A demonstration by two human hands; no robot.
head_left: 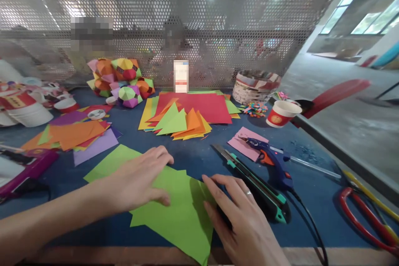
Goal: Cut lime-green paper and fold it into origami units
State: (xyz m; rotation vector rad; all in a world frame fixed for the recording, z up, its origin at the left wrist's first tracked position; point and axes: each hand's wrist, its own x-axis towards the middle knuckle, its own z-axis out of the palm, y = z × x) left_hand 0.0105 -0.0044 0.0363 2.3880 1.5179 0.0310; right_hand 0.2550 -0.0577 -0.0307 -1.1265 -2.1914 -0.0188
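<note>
Green paper pieces lie in front of me, partly overlapping on the blue tabletop. My left hand is over the paper's left part, its fingers stretched out and thumb apart; whether it presses on the sheet I cannot tell. At the paper's right edge, my right hand has its fingers spread, with a ring on one of them. Just beyond it lies a black and green utility knife, blade out. A blue hot glue gun with a clear glue stick rests on pink paper.
Stacked coloured sheets and cut triangles lie ahead. Orange and purple paper is at left, beside a purple tool. Paper balls, a woven basket, a paper cup and red-handled scissors stand around.
</note>
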